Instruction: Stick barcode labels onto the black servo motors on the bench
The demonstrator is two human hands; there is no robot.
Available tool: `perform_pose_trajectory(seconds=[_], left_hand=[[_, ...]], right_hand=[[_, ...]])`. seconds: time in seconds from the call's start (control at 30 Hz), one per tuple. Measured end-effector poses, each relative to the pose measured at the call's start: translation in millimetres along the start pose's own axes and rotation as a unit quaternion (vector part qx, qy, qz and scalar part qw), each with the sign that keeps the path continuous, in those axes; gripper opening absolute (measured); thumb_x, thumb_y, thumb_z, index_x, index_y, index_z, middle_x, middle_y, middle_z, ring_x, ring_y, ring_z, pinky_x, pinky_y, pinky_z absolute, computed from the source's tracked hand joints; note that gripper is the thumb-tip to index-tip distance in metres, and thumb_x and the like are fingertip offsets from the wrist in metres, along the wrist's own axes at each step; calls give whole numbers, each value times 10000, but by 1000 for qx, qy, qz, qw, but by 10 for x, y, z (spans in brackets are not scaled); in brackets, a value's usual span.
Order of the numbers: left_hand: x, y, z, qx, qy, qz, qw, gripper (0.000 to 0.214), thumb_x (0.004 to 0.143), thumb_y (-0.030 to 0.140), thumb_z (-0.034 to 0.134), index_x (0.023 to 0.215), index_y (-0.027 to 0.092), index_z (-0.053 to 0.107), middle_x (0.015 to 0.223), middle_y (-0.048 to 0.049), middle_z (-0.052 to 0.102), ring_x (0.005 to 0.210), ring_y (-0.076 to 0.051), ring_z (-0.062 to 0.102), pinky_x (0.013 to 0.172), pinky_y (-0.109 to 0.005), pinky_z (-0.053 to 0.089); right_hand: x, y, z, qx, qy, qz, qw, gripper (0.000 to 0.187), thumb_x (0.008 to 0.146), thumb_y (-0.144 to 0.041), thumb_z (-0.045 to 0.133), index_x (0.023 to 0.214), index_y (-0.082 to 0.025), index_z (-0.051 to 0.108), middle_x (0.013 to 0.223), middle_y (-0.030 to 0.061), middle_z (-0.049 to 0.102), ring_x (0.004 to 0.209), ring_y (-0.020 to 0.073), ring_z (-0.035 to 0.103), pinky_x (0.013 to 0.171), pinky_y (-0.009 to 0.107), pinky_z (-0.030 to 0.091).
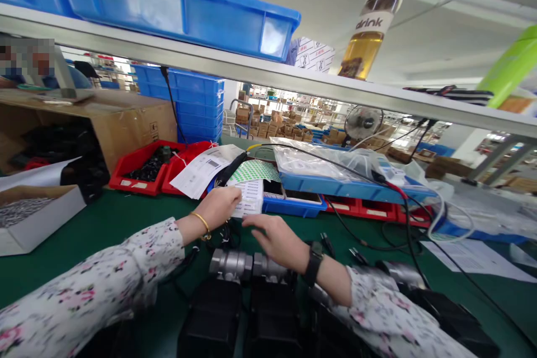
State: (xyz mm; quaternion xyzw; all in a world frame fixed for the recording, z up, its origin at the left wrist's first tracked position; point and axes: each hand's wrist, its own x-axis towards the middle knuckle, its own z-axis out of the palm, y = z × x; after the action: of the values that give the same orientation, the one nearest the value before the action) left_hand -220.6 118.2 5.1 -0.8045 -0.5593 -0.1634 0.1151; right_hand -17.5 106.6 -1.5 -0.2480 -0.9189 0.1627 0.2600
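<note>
Left hand [220, 205] pinching the near edge of a white label sheet [250, 197], right hand [274, 240] flat and spread just below it, holding nothing. Sheet propped against a blue tray [293, 206] on the green felt tabletop [109, 224], labels seemingly not yet peeled (print too blurred to read). Smooth metal cylinders [235, 263] on black boxy units [213, 319] waiting below, apparently unlabelled.

bench: green-topped table [113, 218] | on it: red bins [145, 170], blue trays [348, 187], white box [33, 224], cardboard carton [126, 123], printed sheets [474, 257], black cables [377, 235], metal valve bodies [239, 263]
</note>
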Motion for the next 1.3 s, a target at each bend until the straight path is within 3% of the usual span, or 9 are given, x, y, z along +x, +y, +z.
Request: perform_pose_trajectory(seconds=[0.07, 0.17, 0.27, 0.5, 0.83, 1.03, 1.13, 1.2, 1.3], left_hand=[[57, 17, -35, -20, 11, -18, 1000, 184, 911, 165, 400, 833, 162, 567, 864, -54, 641, 832, -185, 604, 718, -285, 442], [-4, 50, -66, -40, 0, -9, 999, 153, 883, 148, 430, 839, 168, 575, 853, -44, 637, 828, -190, 600, 716, -291, 448], [-202, 55, -59, -53, -36, 32, 997, 96, 843, 128, 508, 854, 177, 588, 905, -38, 626, 881, -198, 587, 748, -293, 463], [-394, -16, -26, -86, -63, 70, 992, 138, 870, 196, 554, 1001, 208, 594, 1084, -38, 579, 1036, -214, 516, 902, -337, 444], [-366, -54, 4, -118, -84, 58, 988, 192, 876, 169, 528, 1054, 214, 585, 1064, -45, 580, 1038, -232, 499, 909, -377, 434], [-373, -5, 51, -95, -92, 38, 991, 535, 774, 220, 687, 1266, 218, 475, 1197, -75, 557, 1114, -286, 494, 956, -445, 428], [-267, 6, 11, -76, -49, 28, 996, 183, 913, 289, 469, 1006, 186, 589, 991, -74, 620, 943, -277, 566, 830, -456, 468], [-78, 39, -71, -77, 25, 15, 997, 298, 955, 293, 324, 804, 184, 557, 825, -58, 603, 806, -248, 570, 739, -423, 466], [404, 207, -238, -115, 161, 14, 980, 191, 935, 275, 371, 902, 178, 532, 908, -64, 596, 880, -225, 557, 811, -390, 457]], right_hand=[[130, -9, 55, 9, 35, -10, 999, 331, 785, 42, 567, 1027, -180, 611, 1122, 38, 629, 1043, 195, 575, 906, 267, 430], [202, 9, -4, -14, 102, 36, 994, 93, 872, -86, 562, 858, -165, 609, 852, 31, 650, 776, 195, 600, 690, 280, 435], [172, 135, -139, -33, 132, 73, 988, 198, 930, -202, 532, 744, -179, 593, 663, -11, 577, 594, 165, 524, 554, 280, 345], [249, 569, -99, -50, 117, 108, 986, 121, 826, -47, 592, 879, -152, 619, 832, 25, 607, 687, 169, 565, 655, 289, 409], [247, 625, -41, -59, 89, 106, 989, 98, 861, -94, 615, 887, -183, 647, 872, 19, 647, 811, 203, 591, 699, 289, 426], [188, 579, -135, -98, 192, 93, 972, 221, 868, -162, 609, 674, -187, 507, 699, -10, 532, 632, 163, 512, 586, 265, 372], [90, 614, -433, -133, 288, 90, 944, 405, 982, -287, 413, 590, -215, 342, 610, -16, 398, 561, 163, 424, 551, 290, 326], [20, 694, -692, -154, 333, 87, 926, 384, 1002, -286, 333, 630, -212, 393, 653, 8, 438, 628, 184, 461, 614, 308, 370], [-52, 852, -1000, -188, 378, 86, 902, 164, 958, -229, 407, 992, -127, 530, 1010, 135, 532, 967, 267, 493, 856, 396, 405]])
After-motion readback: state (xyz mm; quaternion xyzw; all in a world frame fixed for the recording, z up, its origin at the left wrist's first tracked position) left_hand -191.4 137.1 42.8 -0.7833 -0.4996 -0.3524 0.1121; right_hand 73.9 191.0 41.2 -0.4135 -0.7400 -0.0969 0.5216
